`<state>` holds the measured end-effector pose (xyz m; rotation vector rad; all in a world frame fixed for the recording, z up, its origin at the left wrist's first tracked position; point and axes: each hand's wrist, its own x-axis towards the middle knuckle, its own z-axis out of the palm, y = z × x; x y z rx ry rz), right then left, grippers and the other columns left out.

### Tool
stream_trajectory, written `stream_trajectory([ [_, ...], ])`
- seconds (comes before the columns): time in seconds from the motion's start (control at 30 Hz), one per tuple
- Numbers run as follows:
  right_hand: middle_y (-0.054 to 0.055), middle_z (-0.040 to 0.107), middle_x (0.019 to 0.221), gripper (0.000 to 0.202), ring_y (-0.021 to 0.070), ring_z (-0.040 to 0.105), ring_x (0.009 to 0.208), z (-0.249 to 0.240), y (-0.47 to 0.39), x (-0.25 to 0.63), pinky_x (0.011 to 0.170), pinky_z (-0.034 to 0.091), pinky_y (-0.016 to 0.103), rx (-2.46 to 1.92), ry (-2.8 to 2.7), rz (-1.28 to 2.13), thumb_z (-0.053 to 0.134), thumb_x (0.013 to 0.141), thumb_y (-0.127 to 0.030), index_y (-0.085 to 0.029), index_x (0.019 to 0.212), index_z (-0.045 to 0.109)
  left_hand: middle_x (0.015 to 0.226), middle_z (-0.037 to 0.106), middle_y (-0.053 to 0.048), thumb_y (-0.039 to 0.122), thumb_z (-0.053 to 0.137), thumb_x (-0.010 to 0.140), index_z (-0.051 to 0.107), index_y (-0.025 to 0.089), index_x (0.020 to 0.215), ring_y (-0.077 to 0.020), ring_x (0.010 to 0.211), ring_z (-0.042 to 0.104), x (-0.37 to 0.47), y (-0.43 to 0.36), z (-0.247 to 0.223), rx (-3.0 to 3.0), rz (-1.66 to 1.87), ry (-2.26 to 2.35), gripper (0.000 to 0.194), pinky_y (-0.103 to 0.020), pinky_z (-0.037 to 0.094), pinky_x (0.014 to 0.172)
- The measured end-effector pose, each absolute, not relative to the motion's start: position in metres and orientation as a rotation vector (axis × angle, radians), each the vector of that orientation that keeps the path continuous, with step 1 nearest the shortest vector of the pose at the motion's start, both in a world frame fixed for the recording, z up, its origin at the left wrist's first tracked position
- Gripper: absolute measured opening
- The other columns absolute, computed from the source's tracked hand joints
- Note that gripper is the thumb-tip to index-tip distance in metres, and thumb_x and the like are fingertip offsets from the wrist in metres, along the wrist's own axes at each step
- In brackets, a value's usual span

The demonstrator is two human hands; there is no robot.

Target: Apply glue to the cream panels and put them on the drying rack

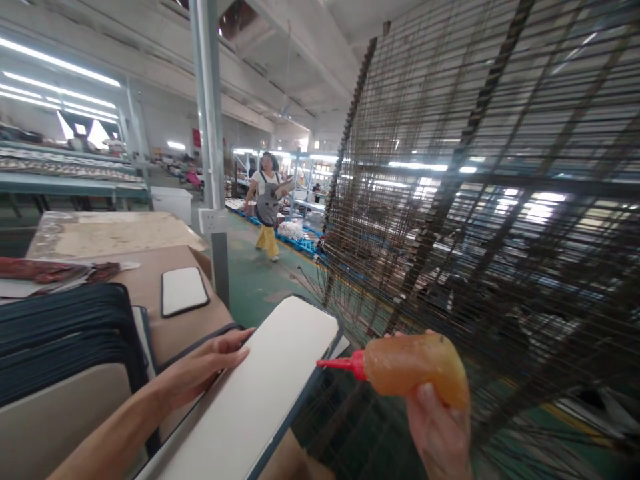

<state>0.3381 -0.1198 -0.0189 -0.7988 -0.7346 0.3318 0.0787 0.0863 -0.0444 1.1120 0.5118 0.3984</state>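
My left hand (215,363) grips the left edge of a long white panel (265,380) with rounded corners and a dark blue border. The panel slants up and away to the right. In my right hand (435,420) is a squeeze bottle (410,367) of amber liquid, lying nearly sideways with its red nozzle pointing left. The nozzle tip appears at the panel's right edge; whether it touches cannot be made out.
A stack of dark-edged panels (65,340) stands at left beside a brown table (150,320) bearing a small white panel (183,291). A metal post (213,153) rises behind it. Wire racks (450,180) fill the right. A person (267,200) walks in the aisle.
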Motion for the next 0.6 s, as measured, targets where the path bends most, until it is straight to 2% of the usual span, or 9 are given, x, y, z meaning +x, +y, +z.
stream_trajectory([
  [0.2,0.014,0.07,0.111,0.07,0.0361,0.066,0.101,-0.023,-0.109,0.326,0.085,0.053,0.058,-0.817,-0.722,0.341,0.075,0.071,-0.028,-0.024,0.133,0.044,0.108,0.073,-0.01,0.031,0.078,0.071,0.054,0.019,0.133,-0.0219,0.084,0.07,0.074,0.089,-0.041,1.082,0.44,0.55,0.067,-0.027,0.055,0.071],
  [0.4,0.012,0.065,0.122,0.069,0.0351,0.061,0.111,-0.031,-0.104,0.318,0.093,0.048,0.059,-0.815,-0.755,0.458,0.071,0.076,-0.026,-0.028,0.137,0.039,0.106,0.073,-0.009,0.033,0.082,0.065,0.058,0.019,0.129,-0.0202,0.082,0.07,0.069,0.101,-0.044,1.071,0.488,0.62,0.07,-0.025,0.056,0.071],
  [0.6,0.013,0.061,0.127,0.072,0.0363,0.059,0.113,-0.036,-0.096,0.311,0.096,0.045,0.059,-0.856,-0.784,0.46,0.07,0.077,-0.029,-0.026,0.14,0.035,0.098,0.075,-0.01,0.031,0.084,0.062,0.057,0.015,0.129,-0.0188,0.073,0.071,0.068,0.109,-0.041,1.022,0.495,0.623,0.073,-0.023,0.055,0.065],
])
